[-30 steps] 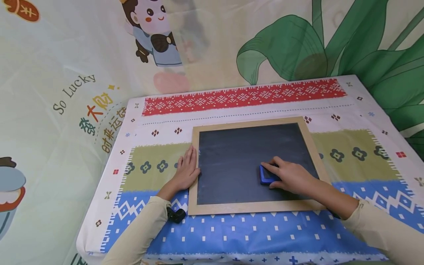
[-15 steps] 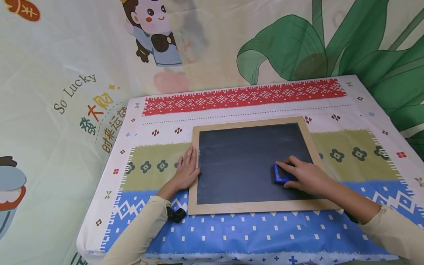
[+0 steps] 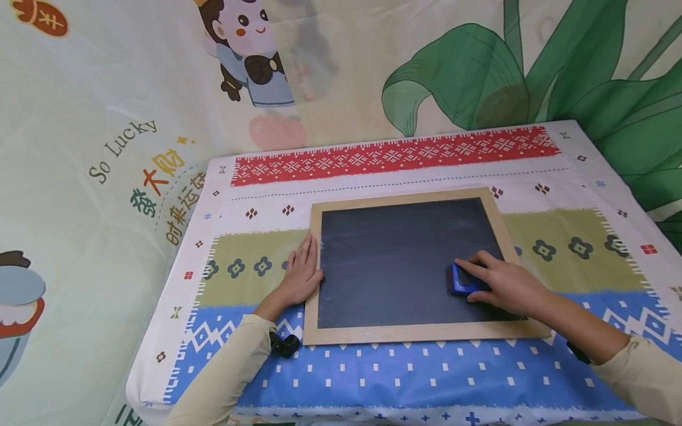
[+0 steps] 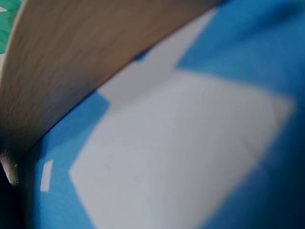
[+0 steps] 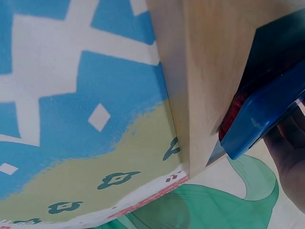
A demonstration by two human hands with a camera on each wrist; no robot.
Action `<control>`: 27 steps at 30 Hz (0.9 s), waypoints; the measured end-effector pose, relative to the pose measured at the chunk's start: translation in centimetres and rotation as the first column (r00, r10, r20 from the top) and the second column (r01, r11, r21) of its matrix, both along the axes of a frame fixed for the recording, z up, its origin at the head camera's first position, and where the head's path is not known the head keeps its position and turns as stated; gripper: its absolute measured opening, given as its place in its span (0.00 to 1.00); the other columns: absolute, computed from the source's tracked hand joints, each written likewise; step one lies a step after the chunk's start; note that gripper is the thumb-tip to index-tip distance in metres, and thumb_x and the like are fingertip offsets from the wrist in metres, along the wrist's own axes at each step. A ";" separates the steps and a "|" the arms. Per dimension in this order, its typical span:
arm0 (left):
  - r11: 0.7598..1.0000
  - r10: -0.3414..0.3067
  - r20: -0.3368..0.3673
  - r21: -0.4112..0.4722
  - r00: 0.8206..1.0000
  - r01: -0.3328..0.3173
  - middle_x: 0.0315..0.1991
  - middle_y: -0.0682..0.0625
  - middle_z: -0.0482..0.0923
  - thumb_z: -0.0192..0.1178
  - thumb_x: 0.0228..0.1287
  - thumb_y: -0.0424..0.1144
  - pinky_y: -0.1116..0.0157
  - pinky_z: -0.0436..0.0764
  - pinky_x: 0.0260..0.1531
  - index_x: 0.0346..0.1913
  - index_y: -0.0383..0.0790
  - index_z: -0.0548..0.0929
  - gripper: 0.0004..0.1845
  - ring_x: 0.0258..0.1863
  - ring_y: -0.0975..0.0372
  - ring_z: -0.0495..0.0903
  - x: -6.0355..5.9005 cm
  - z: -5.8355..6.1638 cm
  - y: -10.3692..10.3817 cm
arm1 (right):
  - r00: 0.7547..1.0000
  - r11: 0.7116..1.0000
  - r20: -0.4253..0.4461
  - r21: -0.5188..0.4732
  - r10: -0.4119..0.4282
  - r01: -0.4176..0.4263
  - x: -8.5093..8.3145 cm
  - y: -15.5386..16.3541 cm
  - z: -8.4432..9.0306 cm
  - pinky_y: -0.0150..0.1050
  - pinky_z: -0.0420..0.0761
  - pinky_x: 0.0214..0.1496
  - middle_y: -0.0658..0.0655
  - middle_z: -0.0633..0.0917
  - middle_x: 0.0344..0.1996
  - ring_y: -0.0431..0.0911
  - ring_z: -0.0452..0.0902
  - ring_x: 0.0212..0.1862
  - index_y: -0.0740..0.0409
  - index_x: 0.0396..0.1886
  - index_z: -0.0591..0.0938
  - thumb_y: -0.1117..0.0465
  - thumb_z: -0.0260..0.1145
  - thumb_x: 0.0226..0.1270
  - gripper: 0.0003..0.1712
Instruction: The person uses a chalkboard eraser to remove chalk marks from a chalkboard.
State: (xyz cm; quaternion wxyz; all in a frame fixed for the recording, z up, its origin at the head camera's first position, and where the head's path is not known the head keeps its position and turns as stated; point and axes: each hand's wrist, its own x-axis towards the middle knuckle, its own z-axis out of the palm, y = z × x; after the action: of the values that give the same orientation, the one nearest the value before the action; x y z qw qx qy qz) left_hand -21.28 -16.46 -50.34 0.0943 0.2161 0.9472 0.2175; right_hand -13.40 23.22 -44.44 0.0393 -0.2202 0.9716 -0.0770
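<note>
Wiping is under way: the right hand (image 3: 506, 287) pinches the blue eraser (image 3: 461, 280) on the chalkboard (image 3: 394, 260); the left hand (image 3: 299, 273), fingers spread flat, steadies its frame. Next likely needs even pressure across remaining smudges.

Eraser (image 3: 461, 280): blue. Chalkboard (image 3: 394, 260): dark grey slate, pale wood frame. Bench cloth (image 3: 373, 373): red, olive, blue patterned bands on white.

The backdrop (image 3: 80, 118) left of the table (image 3: 373, 160) reads "So Lucky" (image 3: 122, 151) in grey letters. Just below it, slanting down towards the table's left edge, run colourful Chinese characters (image 3: 165, 189), including "大" in orange; the others are hard to read.
</note>
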 end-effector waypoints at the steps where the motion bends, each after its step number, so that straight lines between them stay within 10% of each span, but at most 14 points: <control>1: 1.000 0.002 0.000 0.001 1.000 -0.002 0.73 0.41 0.29 0.37 0.64 0.41 0.45 0.37 0.64 0.71 0.31 0.36 0.37 0.72 0.51 0.33 0.0 0.0 0.0 | 1.000 1.000 0.000 0.000 0.001 -0.001 0.0 0.0 0.0 0.38 0.77 0.29 0.61 0.75 0.42 0.44 0.73 0.30 0.57 0.59 0.74 0.49 0.74 0.43 0.41; 18: 1.000 0.021 -0.002 0.001 1.000 -0.021 0.73 0.41 0.30 0.37 0.63 0.40 0.46 0.36 0.65 0.71 0.31 0.36 0.37 0.72 0.51 0.33 0.1 0.1 -0.1 | 0.999 0.995 0.030 -0.101 -0.019 0.021 -1.1 0.2 0.0 0.41 0.79 0.33 0.62 0.76 0.42 0.46 0.74 0.34 0.61 0.57 0.75 0.48 0.74 0.43 0.40; 27: 1.000 0.012 -0.005 0.009 1.000 -0.012 0.73 0.42 0.29 0.37 0.63 0.41 0.45 0.37 0.65 0.71 0.32 0.36 0.37 0.72 0.52 0.33 0.0 0.0 -0.1 | 0.953 0.910 0.226 -0.315 -0.204 0.270 -2.7 1.8 2.1 0.58 0.76 0.44 0.71 0.71 0.52 0.65 0.71 0.48 0.61 0.65 0.65 0.43 0.66 0.53 0.44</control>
State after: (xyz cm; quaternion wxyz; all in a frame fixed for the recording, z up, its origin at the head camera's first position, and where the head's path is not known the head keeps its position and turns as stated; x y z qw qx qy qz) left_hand -21.28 -16.55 -50.37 0.0896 0.2113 0.9477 0.2217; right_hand -16.14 24.99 -42.39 0.0822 -0.0954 0.9548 -0.2693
